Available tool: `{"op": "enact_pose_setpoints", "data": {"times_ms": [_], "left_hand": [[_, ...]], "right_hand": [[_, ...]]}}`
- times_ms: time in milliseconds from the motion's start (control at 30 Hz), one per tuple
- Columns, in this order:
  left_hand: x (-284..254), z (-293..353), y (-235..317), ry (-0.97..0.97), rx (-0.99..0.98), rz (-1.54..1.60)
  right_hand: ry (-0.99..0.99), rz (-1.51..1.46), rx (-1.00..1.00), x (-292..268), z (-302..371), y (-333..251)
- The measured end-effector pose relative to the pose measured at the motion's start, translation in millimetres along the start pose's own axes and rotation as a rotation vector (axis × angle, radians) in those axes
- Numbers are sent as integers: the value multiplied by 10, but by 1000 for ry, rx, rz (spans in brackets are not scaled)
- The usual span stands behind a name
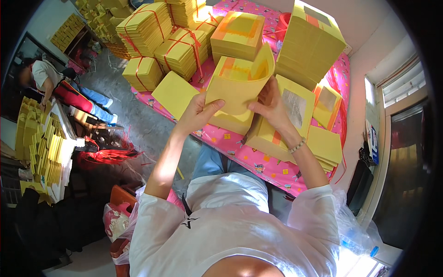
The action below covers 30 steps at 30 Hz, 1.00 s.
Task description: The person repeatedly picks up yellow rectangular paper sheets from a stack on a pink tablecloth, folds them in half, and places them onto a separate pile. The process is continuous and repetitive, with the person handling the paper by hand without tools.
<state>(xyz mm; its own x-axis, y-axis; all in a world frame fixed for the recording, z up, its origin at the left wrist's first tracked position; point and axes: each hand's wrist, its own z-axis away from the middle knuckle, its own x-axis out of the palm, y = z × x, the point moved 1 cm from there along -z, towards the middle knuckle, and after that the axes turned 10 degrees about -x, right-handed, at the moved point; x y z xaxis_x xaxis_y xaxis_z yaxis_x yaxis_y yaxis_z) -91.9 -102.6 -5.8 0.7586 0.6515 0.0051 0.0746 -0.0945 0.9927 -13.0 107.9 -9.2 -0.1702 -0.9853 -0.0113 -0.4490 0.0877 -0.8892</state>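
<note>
Both my hands grip a small stack of yellow paper sheets (pixel 234 94) above the pink table. My left hand (pixel 199 113) pinches its left edge, thumb on the near face. At the right edge, my right hand (pixel 272 104) has its thumb in front and its fingers mostly hidden behind. The sheets' upper right corner curls up and back. Under and behind my hands stands a pile of yellow paper (pixel 230 121), partly covered. To the right lies a yellow paper stack with a silvery panel (pixel 295 107), close to my right wrist. A flat yellow stack (pixel 175 94) lies to the left.
Bundles tied with red string (pixel 182 53) stand at the far left of the pink patterned tabletop (pixel 226 145). A tall yellow stack (pixel 307 48) rises at the far right, near a red container (pixel 282 25). Leftward, another person (pixel 69 87) works at a paper-laden table.
</note>
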Motion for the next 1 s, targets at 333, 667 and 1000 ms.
{"op": "enact_pose_setpoints", "data": {"times_ms": [333,667,1000], "left_hand": [[186,-104,68,402,268,-377],[264,-154,263,87,-148,165],[272,-233,206,85,-299,308]], "right_hand": [[-98,-106,204,153,43,-327],[32,6,333,131,-28,-369],[64,-154,409,136,-46,-375]]}}
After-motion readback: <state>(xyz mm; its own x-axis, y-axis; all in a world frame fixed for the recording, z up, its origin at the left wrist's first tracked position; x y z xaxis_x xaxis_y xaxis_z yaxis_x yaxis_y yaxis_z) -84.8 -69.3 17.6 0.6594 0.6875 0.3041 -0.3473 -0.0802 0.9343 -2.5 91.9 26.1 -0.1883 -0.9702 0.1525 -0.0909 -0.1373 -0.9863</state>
